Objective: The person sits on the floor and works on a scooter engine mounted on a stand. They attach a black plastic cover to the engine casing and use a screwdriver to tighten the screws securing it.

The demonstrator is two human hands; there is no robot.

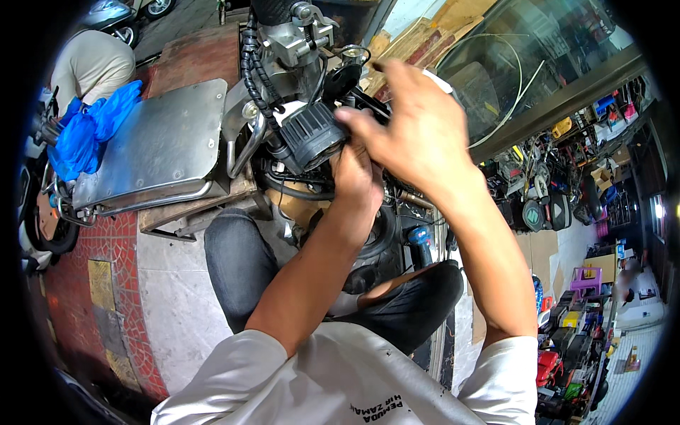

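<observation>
A black ribbed round lamp housing (312,134) is mounted on the front of a scooter-like vehicle, below its metal clamp (301,42). Against the housing's right edge, my left hand (358,173) has its fingers curled in; what they grip is hidden by the housing and my other hand. My right hand (421,124) is above and to the right of it. Its thumb stretches toward the housing, and its slightly blurred fingers are spread, with nothing visible in them. Beyond the housing are a black round part (342,79) and a cable wrapped in black spiral sleeve (249,67).
A metal-topped box (152,142) with a tube frame stands left, a blue plastic bag (92,134) on it. Between my knees and the door track lies a blue-black power tool (420,244). A glass case (524,78) stands right, shop goods beyond. Another person (92,67) is far left.
</observation>
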